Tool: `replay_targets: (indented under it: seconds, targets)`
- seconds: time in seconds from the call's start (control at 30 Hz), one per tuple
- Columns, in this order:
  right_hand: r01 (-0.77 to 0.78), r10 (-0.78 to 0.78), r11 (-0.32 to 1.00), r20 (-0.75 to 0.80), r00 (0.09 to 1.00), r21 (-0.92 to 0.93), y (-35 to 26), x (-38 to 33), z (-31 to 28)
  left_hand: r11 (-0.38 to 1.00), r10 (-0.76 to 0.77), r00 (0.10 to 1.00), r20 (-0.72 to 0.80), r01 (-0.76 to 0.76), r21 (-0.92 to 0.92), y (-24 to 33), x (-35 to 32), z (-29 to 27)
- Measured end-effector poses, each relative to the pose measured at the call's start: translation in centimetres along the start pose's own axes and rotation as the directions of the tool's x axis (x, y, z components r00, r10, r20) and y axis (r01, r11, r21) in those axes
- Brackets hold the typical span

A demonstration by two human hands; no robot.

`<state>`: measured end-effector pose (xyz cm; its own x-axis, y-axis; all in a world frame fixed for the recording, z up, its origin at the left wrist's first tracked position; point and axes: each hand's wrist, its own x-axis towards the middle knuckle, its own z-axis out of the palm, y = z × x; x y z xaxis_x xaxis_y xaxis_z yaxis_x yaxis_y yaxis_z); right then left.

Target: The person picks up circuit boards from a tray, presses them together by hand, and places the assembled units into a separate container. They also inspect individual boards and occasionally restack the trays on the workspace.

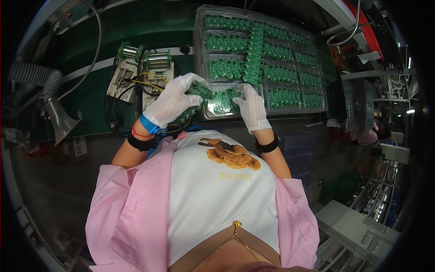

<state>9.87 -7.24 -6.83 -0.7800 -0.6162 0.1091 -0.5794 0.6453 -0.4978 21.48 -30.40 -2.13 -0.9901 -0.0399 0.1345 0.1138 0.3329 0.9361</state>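
Observation:
My left hand (174,99), in a white glove with a blue band at the wrist, is closed around a few green circuit boards (201,89) at the near left corner of a clear plastic tray (206,113). My right hand (253,109), also gloved in white, reaches into the tray's near compartment. Its thumb and fingers pinch a small green circuit board (233,94) there, beside other green boards (221,102) standing in the same compartment. More green boards (185,119) show below my left hand, partly hidden by it.
The tray's other compartments hold rows of green boards (282,73), with a strip of boards (254,54) lying across them. Left of it stand soldering devices (156,77) with two wire spools (157,59) and cables. A funnel-ended hose (61,120) is at the far left.

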Motion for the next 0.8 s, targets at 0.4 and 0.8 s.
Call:
replay_targets:
  seconds: [0.4,0.8]
  targets:
    - [0.309,-0.287,0.93,-0.135,0.949,0.2,-5.8,-0.5,-3.9,0.966,0.158,0.987,0.002,-0.155,0.209,2.3,0.9,3.0]
    - [0.755,-0.744,0.641,-0.128,0.656,0.141,-2.7,-0.9,-5.6,0.904,0.337,0.917,0.214,-0.378,0.198,1.4,1.1,3.7]
